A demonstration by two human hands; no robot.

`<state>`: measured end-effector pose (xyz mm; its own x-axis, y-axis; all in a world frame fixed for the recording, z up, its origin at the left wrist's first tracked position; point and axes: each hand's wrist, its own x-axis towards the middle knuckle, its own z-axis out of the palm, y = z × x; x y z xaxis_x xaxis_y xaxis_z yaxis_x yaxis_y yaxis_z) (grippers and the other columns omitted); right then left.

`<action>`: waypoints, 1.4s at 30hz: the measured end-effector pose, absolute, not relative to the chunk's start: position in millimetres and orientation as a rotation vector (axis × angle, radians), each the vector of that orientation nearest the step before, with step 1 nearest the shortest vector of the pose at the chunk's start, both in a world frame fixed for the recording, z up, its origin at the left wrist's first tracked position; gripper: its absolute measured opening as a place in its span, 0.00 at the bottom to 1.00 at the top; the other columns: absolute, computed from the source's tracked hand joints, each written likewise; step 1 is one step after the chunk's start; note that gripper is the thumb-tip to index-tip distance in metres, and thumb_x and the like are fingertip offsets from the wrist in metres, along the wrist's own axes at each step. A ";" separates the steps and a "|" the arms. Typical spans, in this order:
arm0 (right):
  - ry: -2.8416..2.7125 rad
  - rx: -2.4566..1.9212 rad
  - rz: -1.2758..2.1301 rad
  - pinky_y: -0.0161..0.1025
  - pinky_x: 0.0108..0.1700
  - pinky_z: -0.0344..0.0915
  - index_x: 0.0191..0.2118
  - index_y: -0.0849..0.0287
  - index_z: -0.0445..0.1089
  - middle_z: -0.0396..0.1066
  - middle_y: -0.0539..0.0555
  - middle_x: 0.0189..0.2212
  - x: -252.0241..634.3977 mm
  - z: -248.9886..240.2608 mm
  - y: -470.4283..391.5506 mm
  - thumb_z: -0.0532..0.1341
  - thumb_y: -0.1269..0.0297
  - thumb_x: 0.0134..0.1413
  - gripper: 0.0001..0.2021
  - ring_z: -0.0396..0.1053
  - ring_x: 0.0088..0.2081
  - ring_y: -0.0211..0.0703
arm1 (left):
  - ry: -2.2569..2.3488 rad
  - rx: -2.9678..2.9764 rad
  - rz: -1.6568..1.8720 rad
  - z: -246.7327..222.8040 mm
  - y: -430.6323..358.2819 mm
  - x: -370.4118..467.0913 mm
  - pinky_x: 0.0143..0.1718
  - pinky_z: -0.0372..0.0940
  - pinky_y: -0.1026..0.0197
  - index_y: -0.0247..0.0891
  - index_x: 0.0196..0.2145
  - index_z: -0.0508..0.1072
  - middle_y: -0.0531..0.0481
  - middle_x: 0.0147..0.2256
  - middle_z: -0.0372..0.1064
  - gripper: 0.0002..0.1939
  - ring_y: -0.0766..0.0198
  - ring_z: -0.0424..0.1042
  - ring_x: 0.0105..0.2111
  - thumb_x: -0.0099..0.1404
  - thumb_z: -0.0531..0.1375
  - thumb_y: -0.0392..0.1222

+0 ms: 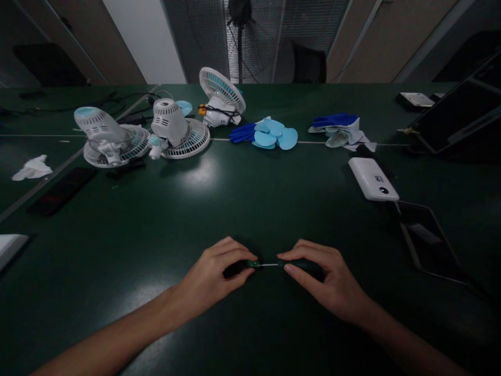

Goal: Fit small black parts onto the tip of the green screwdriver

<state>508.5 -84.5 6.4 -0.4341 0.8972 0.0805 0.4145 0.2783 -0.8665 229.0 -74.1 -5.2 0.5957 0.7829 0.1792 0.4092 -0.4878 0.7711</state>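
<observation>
Near the middle of the dark green table, my left hand pinches a small green piece between thumb and fingertips. Facing it, my right hand grips the dark handle of a screwdriver, thumb and fingers closed on it. The thin metal shaft points left and meets the small green piece. Much of the handle blends with the dark table and lies inside my right hand. What exactly the green piece is cannot be made out.
White fans stand at the back left. A light blue fan blade lies beside blue gloves; more gloves lie further right. At the right are a white power bank and a phone. A black device lies left.
</observation>
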 end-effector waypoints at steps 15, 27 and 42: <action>-1.972 -1.157 1.106 0.39 0.39 0.68 0.49 0.52 0.79 0.76 0.52 0.37 506.2 6.7 -84.5 0.63 0.67 0.67 0.09 0.75 0.37 0.43 | 0.951 2.093 0.611 -3.8 -72.7 226.2 0.47 0.66 0.57 0.41 0.49 0.75 0.46 0.45 0.72 0.10 0.61 0.70 0.46 0.71 0.62 0.38; -1.858 -1.226 1.163 0.41 0.38 0.67 0.49 0.51 0.79 0.76 0.53 0.38 509.3 2.2 -84.7 0.64 0.62 0.68 0.09 0.74 0.38 0.45 | 0.967 2.144 0.593 -1.4 -74.2 225.6 0.47 0.68 0.57 0.41 0.51 0.74 0.45 0.46 0.72 0.11 0.60 0.71 0.46 0.72 0.60 0.39; -1.769 -1.299 1.167 0.41 0.39 0.69 0.52 0.50 0.78 0.77 0.54 0.41 517.3 -0.8 -84.2 0.63 0.58 0.68 0.11 0.74 0.41 0.47 | 0.654 2.846 0.481 2.4 -68.4 163.5 0.60 0.66 0.55 0.42 0.57 0.72 0.43 0.55 0.76 0.17 0.57 0.74 0.57 0.73 0.57 0.34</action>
<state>517.3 -84.2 -0.8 -0.3028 0.9530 -0.0059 0.3805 0.1152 -0.9176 163.5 -68.4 2.4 0.8507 0.4510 0.2700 0.3920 -0.8865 0.2458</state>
